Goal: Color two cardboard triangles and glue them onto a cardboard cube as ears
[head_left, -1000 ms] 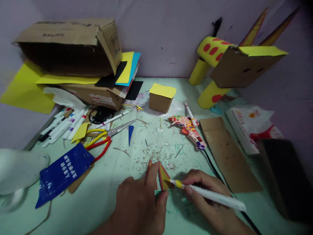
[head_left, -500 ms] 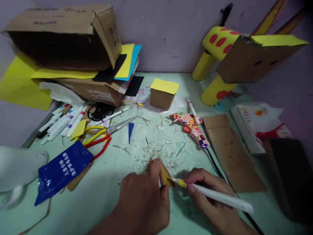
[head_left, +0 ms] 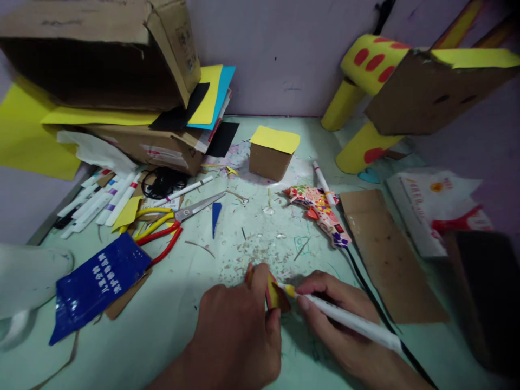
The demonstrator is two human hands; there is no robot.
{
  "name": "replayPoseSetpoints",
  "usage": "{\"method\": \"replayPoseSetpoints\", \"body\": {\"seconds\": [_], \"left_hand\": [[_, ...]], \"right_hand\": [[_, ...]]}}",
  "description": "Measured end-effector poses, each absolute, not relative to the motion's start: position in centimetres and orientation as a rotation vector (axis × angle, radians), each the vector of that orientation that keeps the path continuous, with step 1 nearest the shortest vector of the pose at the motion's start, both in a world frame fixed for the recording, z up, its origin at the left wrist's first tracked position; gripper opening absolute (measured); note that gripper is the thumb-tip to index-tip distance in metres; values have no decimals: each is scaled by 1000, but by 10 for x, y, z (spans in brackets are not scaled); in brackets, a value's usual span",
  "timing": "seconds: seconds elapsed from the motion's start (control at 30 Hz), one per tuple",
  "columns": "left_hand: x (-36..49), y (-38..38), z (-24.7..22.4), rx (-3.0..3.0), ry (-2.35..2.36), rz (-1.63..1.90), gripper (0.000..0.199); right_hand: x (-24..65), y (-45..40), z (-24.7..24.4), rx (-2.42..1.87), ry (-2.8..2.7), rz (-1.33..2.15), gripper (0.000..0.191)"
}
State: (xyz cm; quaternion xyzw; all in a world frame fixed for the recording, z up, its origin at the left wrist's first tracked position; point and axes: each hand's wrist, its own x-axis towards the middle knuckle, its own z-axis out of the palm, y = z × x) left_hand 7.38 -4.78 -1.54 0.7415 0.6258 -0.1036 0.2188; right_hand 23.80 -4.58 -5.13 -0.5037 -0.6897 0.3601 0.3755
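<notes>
My left hand (head_left: 239, 322) is closed on a small cardboard piece (head_left: 277, 297), coloured yellow with a reddish edge, and pins it near the table's front. Fingers hide part of that piece. Between the thumb and fingers of my right hand (head_left: 341, 314) is a white marker (head_left: 353, 321) with a yellow tip end. Its tip touches the yellow face of the piece or is very close to it. Just beyond my hands, small scraps (head_left: 260, 252) are scattered over the pale green tabletop (head_left: 162, 336).
Scissors (head_left: 179, 216), a blue packet (head_left: 101, 281), several markers (head_left: 101, 200) and a white mug (head_left: 32, 281) are on the left. A flowered glue gun (head_left: 320, 214), a cardboard strip (head_left: 390, 254) and a spotted cardboard giraffe (head_left: 374, 92) are on the right. Behind sits a yellow-topped box (head_left: 270, 162).
My right hand has moved slightly left and up with the marker, its tip now higher on the yellow face. My left hand keeps its hold. The camera view has shifted a little.
</notes>
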Motion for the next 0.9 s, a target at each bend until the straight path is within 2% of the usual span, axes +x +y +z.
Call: {"method": "replayPoseSetpoints", "body": {"seconds": [0.27,0.47,0.67,0.83,0.9], "left_hand": [[72,-47,-13,2005,1681,-267,43],[72,-48,-14,2023,1657,-285,52],[73,-40,1,1940,1592,-409,58],[73,-38,5,1922,1568,-425,61],[72,-38,5,1920,1577,-431,61]], "right_hand": [[242,-43,-52,-1272,-1844,1009,7],[246,-45,-51,-1240,-1893,1034,18],[242,-42,-46,-1313,-1849,998,9],[245,-41,-42,-1245,-1919,1051,20],[245,-40,-41,-1248,-1922,1034,18]]}}
